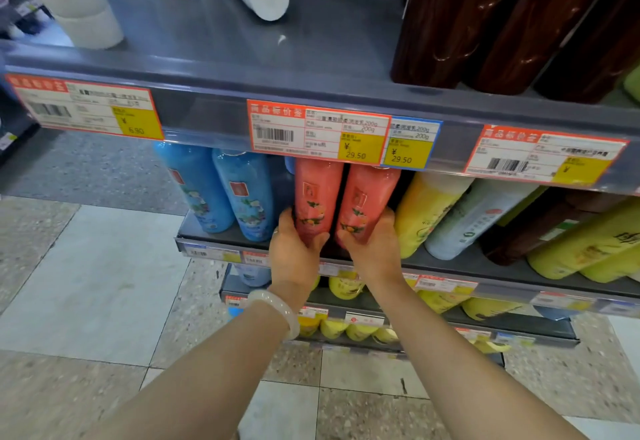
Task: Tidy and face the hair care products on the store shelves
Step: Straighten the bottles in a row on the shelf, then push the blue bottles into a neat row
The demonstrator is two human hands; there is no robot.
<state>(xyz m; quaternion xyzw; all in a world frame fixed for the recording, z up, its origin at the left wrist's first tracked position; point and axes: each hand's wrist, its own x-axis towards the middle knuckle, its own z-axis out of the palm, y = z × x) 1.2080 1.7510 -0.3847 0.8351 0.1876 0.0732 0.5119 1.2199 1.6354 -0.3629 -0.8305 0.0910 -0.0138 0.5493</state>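
Note:
Two pink bottles stand side by side on the second shelf, labels facing out. My left hand, with a pale bangle on the wrist, grips the base of the left pink bottle. Around the base of the right pink bottle my right hand is closed. Both bottle tops are hidden behind the price strip of the shelf above.
Two blue bottles stand left of the pink pair; a yellow bottle, a white one, a brown one and more yellow ones lie to the right. The top shelf holds white tubes and dark brown bottles. Lower shelves carry yellow bottles. Tiled floor lies below.

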